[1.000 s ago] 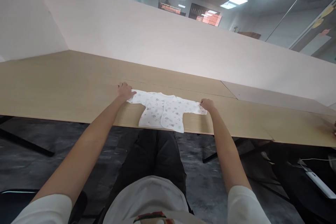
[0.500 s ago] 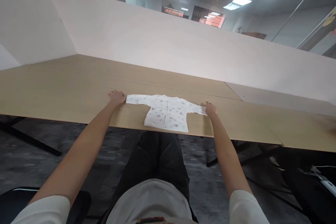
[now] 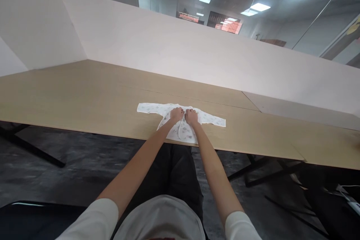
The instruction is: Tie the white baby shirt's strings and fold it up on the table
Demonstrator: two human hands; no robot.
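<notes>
A small white baby shirt (image 3: 185, 132) with a scattered print lies front side up on the table, both sleeves stretched out sideways. Its lower hem is close to the table's front edge. My left hand (image 3: 177, 114) is on the upper chest, left of the front opening, with fingers curled onto the fabric. Just across the opening, my right hand (image 3: 191, 116) is closed on the cloth in the same way. The two hands are almost touching. My forearms cover parts of the shirt's sides, and the fingertips are partly hidden.
The long wooden table (image 3: 70, 93) runs along a white wall (image 3: 157, 41) with a glass pane above it. Dark table legs (image 3: 33, 150) stand below. A black chair (image 3: 36, 219) is at the lower left, and dark items sit at the lower right.
Both hands have left the sleeve ends and come inward to the middle of the shirt's chest. The shirt still lies spread flat, sleeves out.
</notes>
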